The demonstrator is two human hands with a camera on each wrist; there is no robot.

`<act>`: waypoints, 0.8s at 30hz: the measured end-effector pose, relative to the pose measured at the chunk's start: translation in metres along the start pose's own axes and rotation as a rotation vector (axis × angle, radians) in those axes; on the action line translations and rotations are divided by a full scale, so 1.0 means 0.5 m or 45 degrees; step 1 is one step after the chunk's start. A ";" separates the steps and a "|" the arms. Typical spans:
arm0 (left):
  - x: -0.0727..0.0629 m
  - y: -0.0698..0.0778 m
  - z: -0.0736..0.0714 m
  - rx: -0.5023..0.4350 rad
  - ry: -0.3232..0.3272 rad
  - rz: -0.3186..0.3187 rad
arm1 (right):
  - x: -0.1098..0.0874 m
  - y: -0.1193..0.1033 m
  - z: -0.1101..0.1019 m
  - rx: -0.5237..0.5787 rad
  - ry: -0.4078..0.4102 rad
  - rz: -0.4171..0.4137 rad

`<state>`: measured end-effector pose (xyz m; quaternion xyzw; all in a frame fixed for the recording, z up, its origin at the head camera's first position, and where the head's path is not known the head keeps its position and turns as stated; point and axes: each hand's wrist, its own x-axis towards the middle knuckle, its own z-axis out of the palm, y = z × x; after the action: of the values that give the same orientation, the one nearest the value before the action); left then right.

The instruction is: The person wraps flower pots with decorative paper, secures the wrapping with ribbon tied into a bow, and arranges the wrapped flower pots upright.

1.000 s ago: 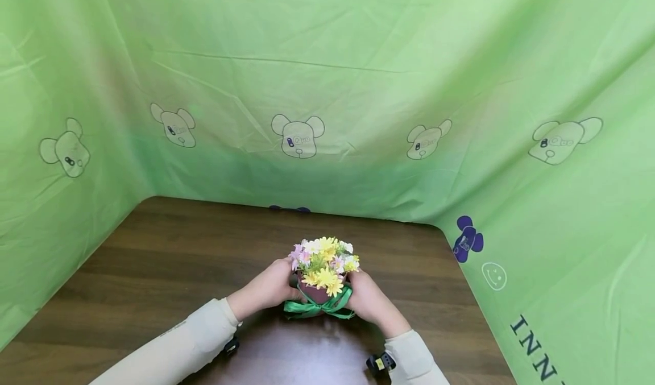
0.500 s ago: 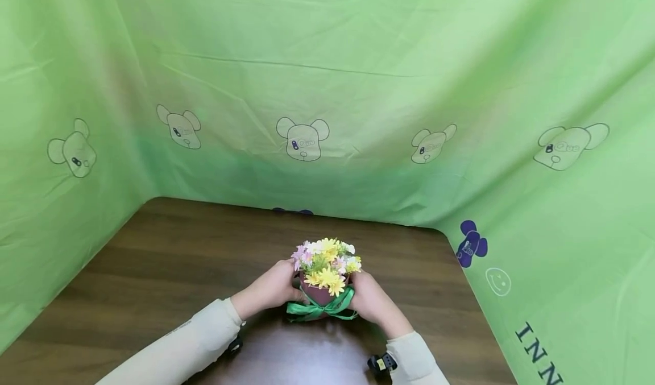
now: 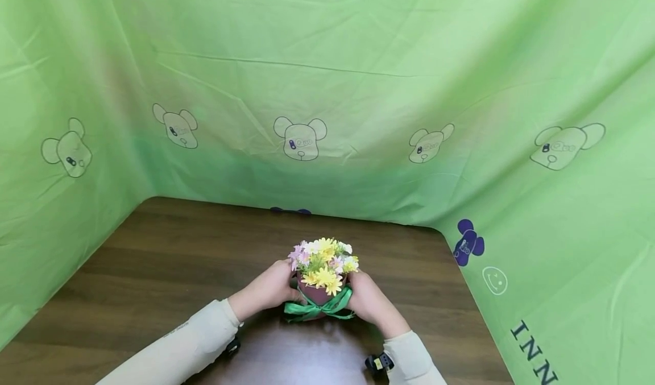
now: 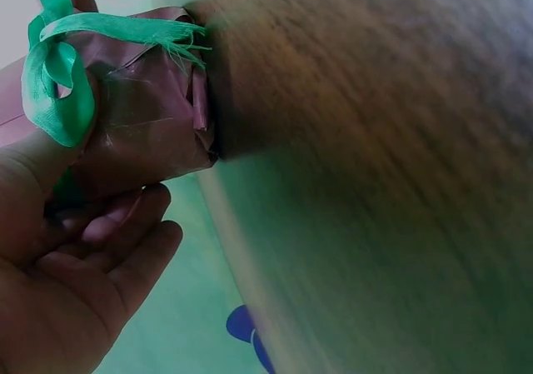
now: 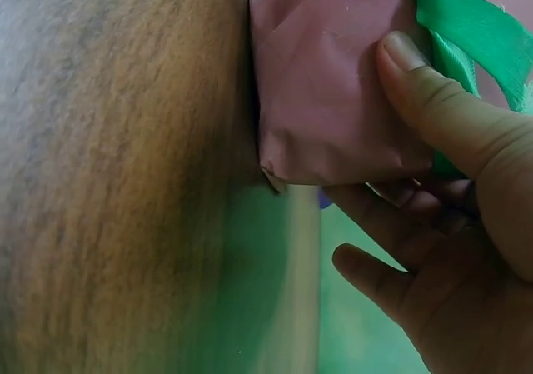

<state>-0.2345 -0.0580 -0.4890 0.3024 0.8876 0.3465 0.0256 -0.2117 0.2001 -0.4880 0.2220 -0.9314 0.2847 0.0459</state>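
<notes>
A small flower pot (image 3: 318,295) wrapped in mauve paper stands between both hands in the head view. Yellow, white and lilac flowers (image 3: 324,263) fill its top, and a green ribbon (image 3: 319,308) is tied in a bow round it. My left hand (image 3: 272,287) grips the pot from the left; in the left wrist view its fingers (image 4: 137,224) curl behind the wrapping (image 4: 141,132). From the right, my right hand (image 3: 370,301) holds it, the thumb (image 5: 425,91) pressing the paper beside the ribbon. The pot's base is at the tabletop; whether it touches cannot be told.
A dark brown wooden table (image 3: 204,243) lies under the hands. Green cloth (image 3: 307,78) with printed bear heads hangs at the back and both sides, close to the table's edges. A black wrist device (image 3: 380,363) sits at the right cuff.
The head view has shifted slightly. Hands and pot keep the same place relative to the table, with the grip unchanged.
</notes>
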 end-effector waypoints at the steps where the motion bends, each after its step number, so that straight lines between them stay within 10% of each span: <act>1: 0.000 0.000 0.000 0.003 0.002 -0.003 | 0.000 0.001 0.000 -0.010 0.008 -0.008; 24: -0.005 -0.013 0.006 -0.070 -0.010 -0.035 | -0.016 0.014 0.001 -0.010 -0.019 -0.079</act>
<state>-0.2350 -0.0612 -0.4957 0.2907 0.8816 0.3693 0.0423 -0.2074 0.2079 -0.4938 0.2527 -0.9256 0.2777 0.0484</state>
